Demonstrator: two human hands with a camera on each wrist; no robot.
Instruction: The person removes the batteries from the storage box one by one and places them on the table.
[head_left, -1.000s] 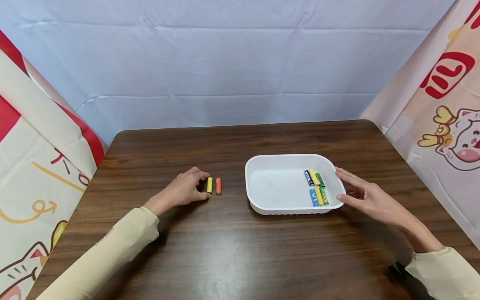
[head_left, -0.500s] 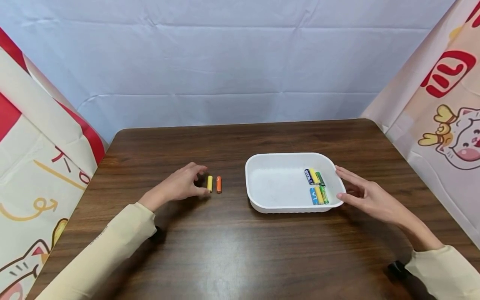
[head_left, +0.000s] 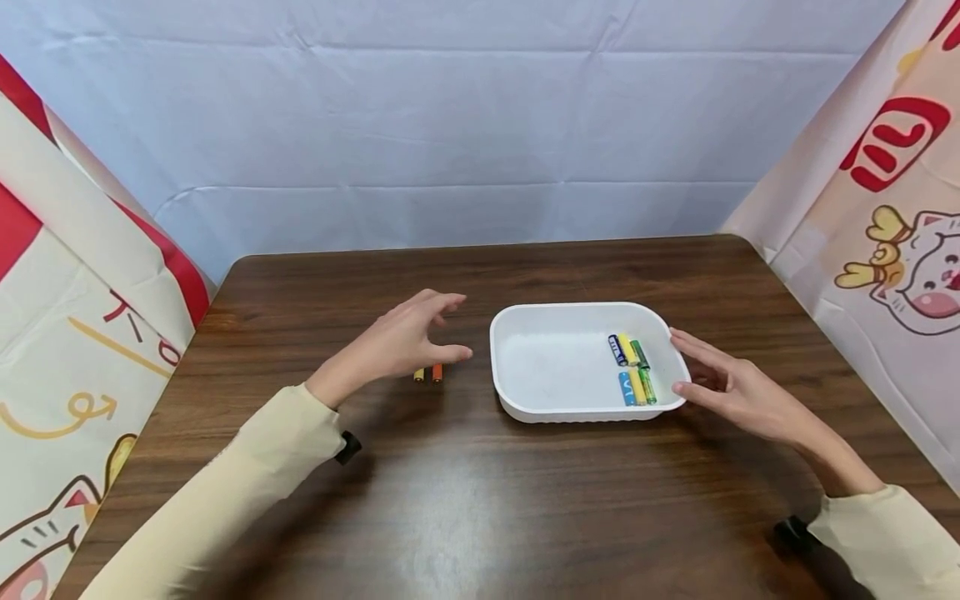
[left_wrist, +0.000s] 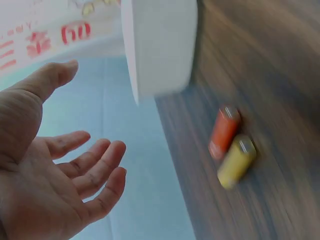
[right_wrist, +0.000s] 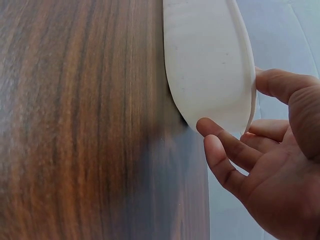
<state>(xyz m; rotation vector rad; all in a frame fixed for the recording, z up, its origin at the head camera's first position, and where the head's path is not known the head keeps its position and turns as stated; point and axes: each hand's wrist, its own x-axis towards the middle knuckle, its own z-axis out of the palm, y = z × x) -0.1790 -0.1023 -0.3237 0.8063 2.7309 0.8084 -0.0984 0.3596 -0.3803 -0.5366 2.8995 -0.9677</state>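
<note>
Our left hand (head_left: 408,337) sits higher and nearer the tray (head_left: 555,367) than half a second ago, well off the loose batteries, while our right hand (head_left: 738,398) keeps its place at the tray's far end. Our left thumb and fingers stand apart with nothing between them. Just below that palm, partly covered by it in the head view, a yellow battery (left_wrist: 237,162) and an orange battery (left_wrist: 224,132) lie side by side on the table (head_left: 525,500). Our right thumb and fingers are also spread, their tips touching the tray's rim. To make this left-hand reach well, we judge it best to pass above the rim, leave the loose pair undisturbed and keep the right hand's touch light, so the tray neither slides nor tips. Counting, we find one tray and eight batteries: two below the left palm and six inside the tray, just beside our right fingertips. Those six form two rows of three: dark blue (head_left: 617,350), yellow (head_left: 628,350) and green (head_left: 640,354) beside the right fingers; light blue (head_left: 627,389), yellow (head_left: 637,387) and green (head_left: 648,387) beside the right thumb.
</note>
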